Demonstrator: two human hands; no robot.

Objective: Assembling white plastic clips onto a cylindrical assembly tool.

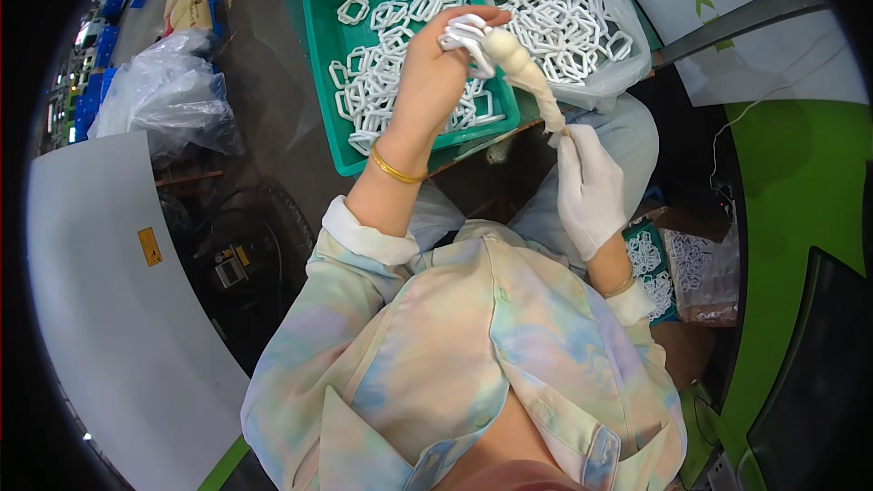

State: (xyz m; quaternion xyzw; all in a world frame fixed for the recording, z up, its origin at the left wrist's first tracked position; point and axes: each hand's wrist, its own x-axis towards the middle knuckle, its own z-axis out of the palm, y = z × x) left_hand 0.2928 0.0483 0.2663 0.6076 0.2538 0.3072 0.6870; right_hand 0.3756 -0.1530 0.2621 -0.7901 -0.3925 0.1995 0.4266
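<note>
My bare left hand (427,82), with a gold bangle at the wrist, reaches over the green tray (320,55). Its fingers are closed on a few white plastic frames (466,34), angular rings stacked together. My right hand (591,189) wears a white glove and grips the lower end of a cream, cloth-wrapped stick (538,89). That stick slants up to the left and ends in a rounded, bulging head beside the held frames. Whether the head touches them I cannot tell. Many similar white frames (386,73) lie loose in the tray below.
Right of the tray, a clear plastic bag (627,82) holds more white frames. Beside my right forearm stands a box (700,286) with further frames. A grey-white machine panel (118,264) is at left, a green one (800,182) at right. Plastic sheeting (168,95) lies far left.
</note>
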